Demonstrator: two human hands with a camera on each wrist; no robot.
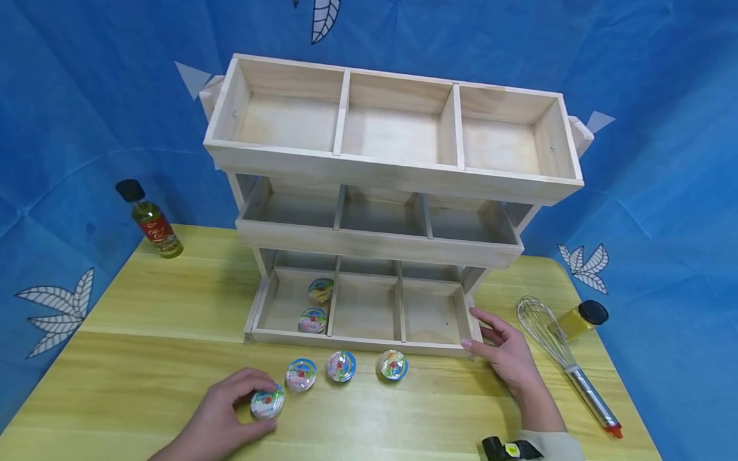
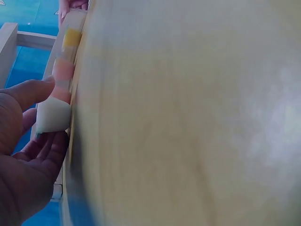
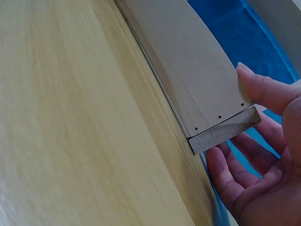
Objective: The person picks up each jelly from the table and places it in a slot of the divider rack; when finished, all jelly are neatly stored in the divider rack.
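1. Head view: left hand [image 1: 221,410], thumb and fingers pinching one lidded cup [image 1: 268,402] at the worktop [image 1: 132,365], forward of the bottom tray [image 1: 369,344], by its left end. Three more cups [image 1: 341,367], a loose row along the tray's front edge. Two cups [image 1: 312,321], one behind the other, in its left compartment. Right hand [image 1: 510,355], gripping the tray's front right corner. Oil bottle [image 1: 154,225], worktop's back left corner. Whisk [image 1: 567,365] and jar [image 1: 574,321], along the right edge.
2. Left wrist view: pinched cup, white-bodied, between thumb and fingers; orange-pink and yellow cups lined up beyond.
3. Right wrist view: thumb against the tray's front panel [image 3: 188,70], other fingers slightly fanned around its end.
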